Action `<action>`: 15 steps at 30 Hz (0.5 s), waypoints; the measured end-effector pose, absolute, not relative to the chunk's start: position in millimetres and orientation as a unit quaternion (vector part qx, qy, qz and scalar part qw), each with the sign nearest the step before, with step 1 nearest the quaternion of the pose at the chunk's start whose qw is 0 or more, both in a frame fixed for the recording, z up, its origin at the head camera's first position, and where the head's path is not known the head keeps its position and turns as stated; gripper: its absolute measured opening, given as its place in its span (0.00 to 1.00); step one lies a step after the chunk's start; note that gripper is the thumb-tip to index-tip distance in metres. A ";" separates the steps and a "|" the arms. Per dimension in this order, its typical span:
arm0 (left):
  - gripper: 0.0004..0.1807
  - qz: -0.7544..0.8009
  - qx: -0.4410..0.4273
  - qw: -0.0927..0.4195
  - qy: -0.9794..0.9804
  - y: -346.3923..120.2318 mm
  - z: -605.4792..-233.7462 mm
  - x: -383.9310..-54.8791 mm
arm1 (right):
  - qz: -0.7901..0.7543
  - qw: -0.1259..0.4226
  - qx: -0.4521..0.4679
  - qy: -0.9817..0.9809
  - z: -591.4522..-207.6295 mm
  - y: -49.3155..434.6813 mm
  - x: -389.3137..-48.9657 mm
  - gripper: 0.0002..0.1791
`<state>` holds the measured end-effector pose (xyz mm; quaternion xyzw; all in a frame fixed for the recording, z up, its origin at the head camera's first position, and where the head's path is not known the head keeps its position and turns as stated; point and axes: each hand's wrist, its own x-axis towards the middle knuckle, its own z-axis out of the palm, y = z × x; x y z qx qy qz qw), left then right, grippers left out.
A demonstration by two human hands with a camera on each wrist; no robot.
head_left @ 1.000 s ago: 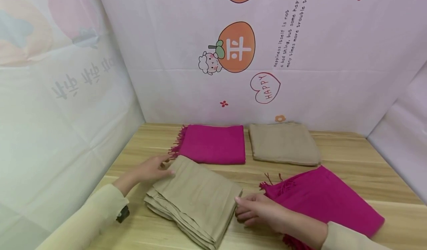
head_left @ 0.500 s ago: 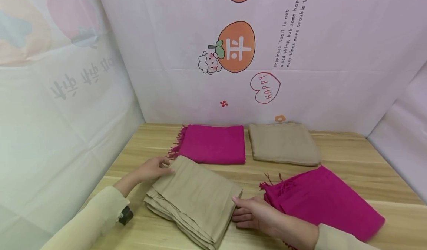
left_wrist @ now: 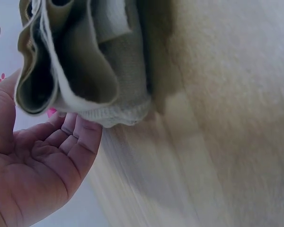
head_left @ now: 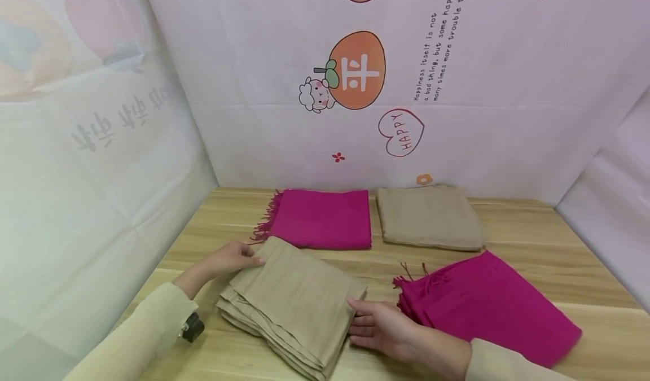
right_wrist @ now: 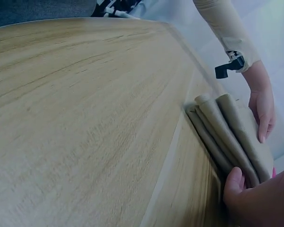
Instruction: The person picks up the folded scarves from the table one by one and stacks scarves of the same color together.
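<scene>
A thick folded beige cloth (head_left: 299,299) lies at an angle on the wooden table, its layered edges facing the near left. My left hand (head_left: 231,258) holds its far left corner, thumb on top. In the left wrist view, the fingers of my left hand (left_wrist: 52,151) curl beneath the loose, looping folds of the cloth (left_wrist: 85,71). At the right edge, my right hand (head_left: 383,327) grips the cloth with its thumb on top and the other fingers along the side. The right wrist view shows the thumb (right_wrist: 234,182) against the stacked folds.
Behind lie a folded magenta scarf (head_left: 325,220) with fringe and a second folded beige cloth (head_left: 430,217). Another magenta scarf (head_left: 497,310), less squarely folded, lies beside my right forearm. White printed sheets (head_left: 274,138) enclose the table (head_left: 523,223).
My right hand has slid left, so its thumb reaches farther onto the beige cloth's right edge. My left hand stays at its corner, and the cloth keeps its place.
</scene>
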<state>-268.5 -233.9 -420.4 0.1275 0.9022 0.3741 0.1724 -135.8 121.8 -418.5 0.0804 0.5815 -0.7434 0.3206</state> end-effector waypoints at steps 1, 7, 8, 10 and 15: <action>0.19 0.377 0.128 0.174 0.901 -234.0 -420.8 -268.6 | -0.745 0.319 0.083 0.581 -419.4 120.9 -135.8 0.42; 0.18 0.387 0.135 0.189 0.892 -234.9 -423.1 -269.5 | -0.747 0.318 0.082 0.579 -427.5 116.3 -135.8 0.25; 0.18 0.389 0.133 0.193 0.891 -235.0 -423.2 -269.5 | -0.745 0.319 0.082 0.579 -428.3 115.6 -135.8 0.22; 0.18 0.393 0.132 0.201 0.887 -234.7 -422.5 -268.9 | -0.742 0.320 0.082 0.583 -428.6 114.1 -136.2 0.17; 0.16 0.404 0.135 0.206 0.881 -232.3 -419.1 -267.3 | -0.735 0.311 0.072 0.599 -425.8 110.8 -137.1 0.14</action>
